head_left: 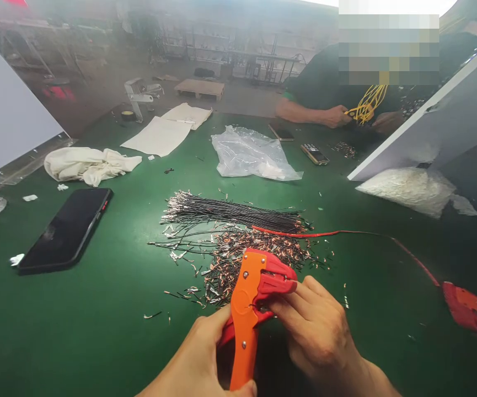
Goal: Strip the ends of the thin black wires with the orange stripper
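My left hand (199, 358) is wrapped round the handles of an orange and red wire stripper (248, 306), held upright near the table's front edge. My right hand (312, 325) pinches at the tool's red jaws; what sits between its fingertips is too small to make out. Just beyond the tool lies a bundle of thin black wires (230, 212) with metal ends, and a heap of cut copper-coloured scraps (242, 253). A long red wire (346, 234) runs from the bundle off to the right.
A black phone (67, 229) lies left on the green table (110, 309). White cloth (89, 164), paper sheets (159, 135) and a clear plastic bag (250, 154) lie further back. Another person's hand (335, 116) holds yellow wires at the far right. A second red tool (472, 311) lies right.
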Available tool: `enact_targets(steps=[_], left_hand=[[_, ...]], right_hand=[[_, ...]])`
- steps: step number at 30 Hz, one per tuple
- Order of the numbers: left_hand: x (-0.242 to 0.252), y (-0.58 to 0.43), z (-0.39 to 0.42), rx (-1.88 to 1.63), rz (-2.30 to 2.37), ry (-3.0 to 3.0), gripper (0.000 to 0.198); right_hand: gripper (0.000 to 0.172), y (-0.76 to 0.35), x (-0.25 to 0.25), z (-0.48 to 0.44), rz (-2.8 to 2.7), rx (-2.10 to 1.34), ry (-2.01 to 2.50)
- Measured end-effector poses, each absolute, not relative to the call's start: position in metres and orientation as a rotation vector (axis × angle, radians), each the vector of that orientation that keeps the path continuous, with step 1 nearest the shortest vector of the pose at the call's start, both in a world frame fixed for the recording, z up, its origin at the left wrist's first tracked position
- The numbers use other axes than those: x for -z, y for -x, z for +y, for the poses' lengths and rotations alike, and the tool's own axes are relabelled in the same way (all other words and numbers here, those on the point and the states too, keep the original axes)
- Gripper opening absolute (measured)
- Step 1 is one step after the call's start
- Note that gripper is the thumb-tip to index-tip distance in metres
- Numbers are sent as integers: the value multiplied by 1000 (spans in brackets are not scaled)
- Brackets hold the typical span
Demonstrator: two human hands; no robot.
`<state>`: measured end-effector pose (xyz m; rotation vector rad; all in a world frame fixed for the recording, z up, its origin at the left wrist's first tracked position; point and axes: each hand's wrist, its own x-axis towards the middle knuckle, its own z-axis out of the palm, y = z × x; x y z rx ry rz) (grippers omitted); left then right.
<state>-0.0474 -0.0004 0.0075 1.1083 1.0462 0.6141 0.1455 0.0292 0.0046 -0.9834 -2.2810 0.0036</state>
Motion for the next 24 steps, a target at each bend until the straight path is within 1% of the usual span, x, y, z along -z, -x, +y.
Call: enact_targets(steps=[3,8,12,15,18,24], left_hand=[[-8,44,0,-625,1028,-1091,31],[-11,40,2,-603,1017,-992,33],[-11,37,4,-553,933,-899,21],[-14,39,9,-490,843,-859,15],[-17,44,15,-450,777,-789,14],[-20,48,16,-433,752,-741,18]], right_hand=[[37,-146,-5,29,-2285,-73,965],[38,-143,-3,28,-2273,-157,962],[42,-140,2,27,-2224,-204,966],[36,-138,4,25,-2166,-309,955],[29,-136,3,25,-2164,-378,950],[30,-132,-1,26,-2137,-472,979]])
